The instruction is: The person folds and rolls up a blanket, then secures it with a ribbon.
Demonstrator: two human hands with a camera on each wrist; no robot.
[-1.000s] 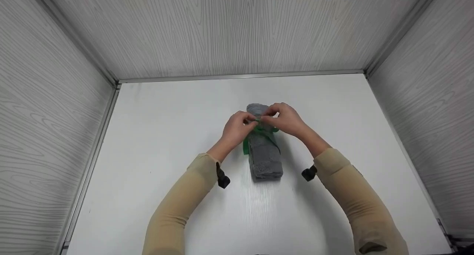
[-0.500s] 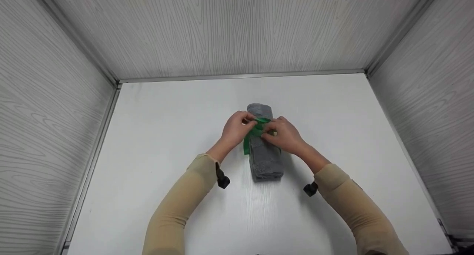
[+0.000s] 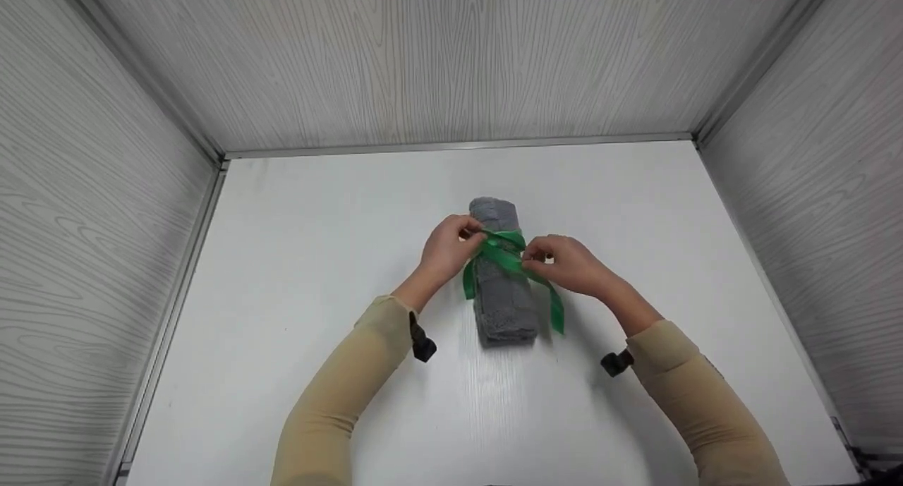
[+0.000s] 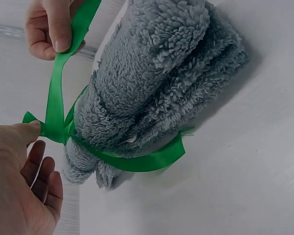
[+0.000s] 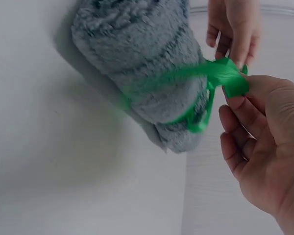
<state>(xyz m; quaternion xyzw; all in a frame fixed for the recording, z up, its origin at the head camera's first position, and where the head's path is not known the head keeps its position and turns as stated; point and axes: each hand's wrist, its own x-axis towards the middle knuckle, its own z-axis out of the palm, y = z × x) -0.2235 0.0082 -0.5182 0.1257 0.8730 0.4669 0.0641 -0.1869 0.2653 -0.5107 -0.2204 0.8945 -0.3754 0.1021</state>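
Observation:
A rolled grey fluffy towel (image 3: pixel 504 306) lies lengthwise on the white table, with a green ribbon (image 3: pixel 502 257) around its middle. My left hand (image 3: pixel 446 246) pinches the ribbon at the towel's left side, thumb against fingers; in the left wrist view the ribbon (image 4: pixel 54 105) is gathered at that thumb. On the other side my right hand (image 3: pixel 568 264) pinches a stretch of ribbon, and a loose tail hangs below it. Another tail dangles at the towel's left. In the right wrist view the ribbon (image 5: pixel 228 78) folds over beside my right thumb.
The white table (image 3: pixel 317 373) runs back to a grey wood-grain panel (image 3: pixel 451 63). Similar side panels (image 3: pixel 92 246) stand at left and right. A small black camera (image 3: pixel 424 348) hangs at the left wrist, another (image 3: pixel 616 362) at the right.
My right hand has moved right and toward me, drawing ribbon out from the towel's middle. A long green tail now shows beneath it. My left hand has stayed nearly in place.

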